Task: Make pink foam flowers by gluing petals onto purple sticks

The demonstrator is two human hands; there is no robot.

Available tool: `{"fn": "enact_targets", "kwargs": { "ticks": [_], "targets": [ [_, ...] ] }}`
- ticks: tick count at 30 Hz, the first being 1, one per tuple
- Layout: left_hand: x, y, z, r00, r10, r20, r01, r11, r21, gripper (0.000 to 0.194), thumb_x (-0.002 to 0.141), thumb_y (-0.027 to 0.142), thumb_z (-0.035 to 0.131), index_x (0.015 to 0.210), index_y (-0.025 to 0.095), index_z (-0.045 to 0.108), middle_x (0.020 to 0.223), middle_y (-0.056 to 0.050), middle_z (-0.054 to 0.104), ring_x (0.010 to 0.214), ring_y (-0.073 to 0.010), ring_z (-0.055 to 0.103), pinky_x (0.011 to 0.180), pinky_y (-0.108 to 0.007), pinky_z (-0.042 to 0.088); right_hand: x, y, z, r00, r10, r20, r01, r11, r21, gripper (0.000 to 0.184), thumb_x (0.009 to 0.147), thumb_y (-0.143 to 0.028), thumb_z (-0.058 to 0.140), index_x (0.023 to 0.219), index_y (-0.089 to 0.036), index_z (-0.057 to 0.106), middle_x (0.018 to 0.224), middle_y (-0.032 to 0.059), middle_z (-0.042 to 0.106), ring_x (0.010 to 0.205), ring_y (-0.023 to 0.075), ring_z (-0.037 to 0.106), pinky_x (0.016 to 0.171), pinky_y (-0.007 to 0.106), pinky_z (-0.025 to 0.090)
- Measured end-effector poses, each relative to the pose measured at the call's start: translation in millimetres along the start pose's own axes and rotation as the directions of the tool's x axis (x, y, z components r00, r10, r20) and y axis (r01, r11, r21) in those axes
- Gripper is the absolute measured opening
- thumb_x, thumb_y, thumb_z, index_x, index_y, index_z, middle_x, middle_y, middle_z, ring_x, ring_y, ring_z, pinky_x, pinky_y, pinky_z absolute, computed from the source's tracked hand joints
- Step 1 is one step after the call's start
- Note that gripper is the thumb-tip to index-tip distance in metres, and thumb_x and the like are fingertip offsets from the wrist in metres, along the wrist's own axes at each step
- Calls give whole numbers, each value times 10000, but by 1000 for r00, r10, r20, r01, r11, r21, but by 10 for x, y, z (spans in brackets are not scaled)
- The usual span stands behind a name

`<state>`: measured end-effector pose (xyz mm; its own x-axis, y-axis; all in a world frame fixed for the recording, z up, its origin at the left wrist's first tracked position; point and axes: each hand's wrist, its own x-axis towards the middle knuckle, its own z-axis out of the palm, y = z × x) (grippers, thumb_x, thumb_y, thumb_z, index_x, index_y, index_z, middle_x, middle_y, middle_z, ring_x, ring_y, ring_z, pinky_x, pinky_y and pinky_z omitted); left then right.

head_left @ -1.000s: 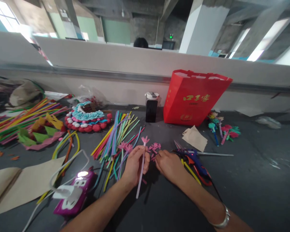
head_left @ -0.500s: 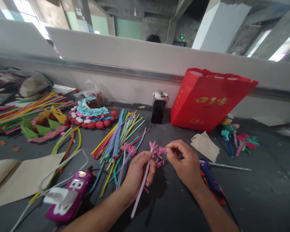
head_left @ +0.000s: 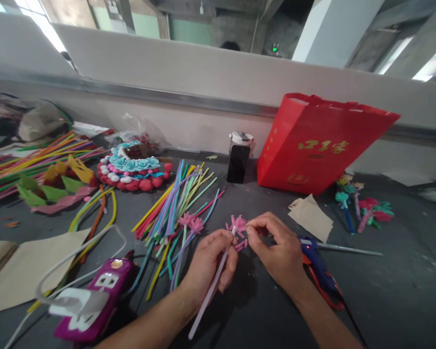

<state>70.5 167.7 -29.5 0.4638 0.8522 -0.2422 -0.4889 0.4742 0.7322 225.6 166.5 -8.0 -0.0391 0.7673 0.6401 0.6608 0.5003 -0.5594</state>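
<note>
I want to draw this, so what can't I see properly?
In the head view:
Deep inside the red bag: its front hides it.
Part of the pink stem: the left hand covers it.
What the right hand pinches, if anything: too small to tell.
Dark shape behind the wall: the wall hides most.

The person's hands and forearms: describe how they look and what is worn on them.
The left hand and right hand are ungloved, with no rings visible. Both forearms are uncovered; no sleeves show within the picture.
</note>
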Motion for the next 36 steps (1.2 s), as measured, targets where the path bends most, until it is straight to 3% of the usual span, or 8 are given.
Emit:
{"fn": "enact_targets", "kwargs": {
  "ticks": [36],
  "targets": [
    [-8, -2, 33, 999, -10, 40, 10, 1000, -23, 155, 862, 310, 539, 758, 195, 543, 328, 81, 417, 219, -49, 178, 253, -154, 198, 20, 38, 26, 1000, -18, 14, 18, 1000, -16, 162, 846, -107, 548, 724, -213, 538, 664, -39, 525, 621, 111, 481, 607, 228, 409]
  ]
}}
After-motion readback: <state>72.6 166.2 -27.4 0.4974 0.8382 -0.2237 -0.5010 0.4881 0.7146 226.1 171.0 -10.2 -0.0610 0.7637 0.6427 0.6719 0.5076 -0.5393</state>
